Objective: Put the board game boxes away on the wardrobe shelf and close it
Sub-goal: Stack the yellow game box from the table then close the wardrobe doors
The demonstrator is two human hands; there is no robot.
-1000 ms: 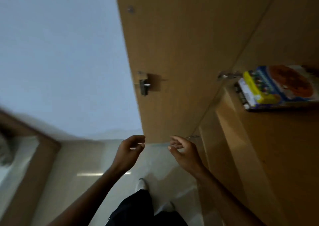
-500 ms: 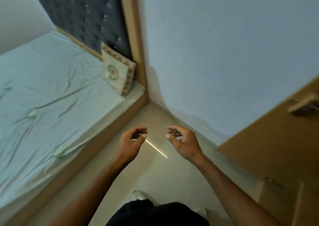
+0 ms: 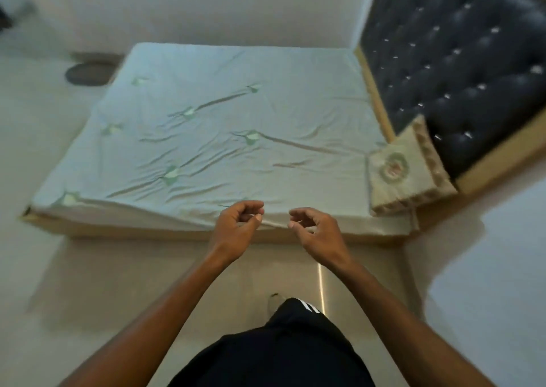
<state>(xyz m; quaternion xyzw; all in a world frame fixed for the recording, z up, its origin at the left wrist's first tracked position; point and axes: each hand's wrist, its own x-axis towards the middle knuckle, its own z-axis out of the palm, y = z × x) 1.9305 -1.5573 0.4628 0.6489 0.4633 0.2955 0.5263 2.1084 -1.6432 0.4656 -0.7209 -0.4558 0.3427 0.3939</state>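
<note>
**Location: Home Bedroom**

A low bed [image 3: 224, 138] is occupying the middle of the scene, wearing a wrinkled pale green sheet. A dark tufted headboard [image 3: 461, 70] is standing at the right, with a beige cushion [image 3: 404, 173] leaning against it. Plain walls and a pale floor [image 3: 88, 283] are surrounding the bed.

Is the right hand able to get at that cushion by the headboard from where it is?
Probably yes. The right hand hangs empty, fingers curled, over the near edge of the bed. The cushion leans against the headboard off to its right, with nothing between them, though it likely needs a step or lean.
</note>
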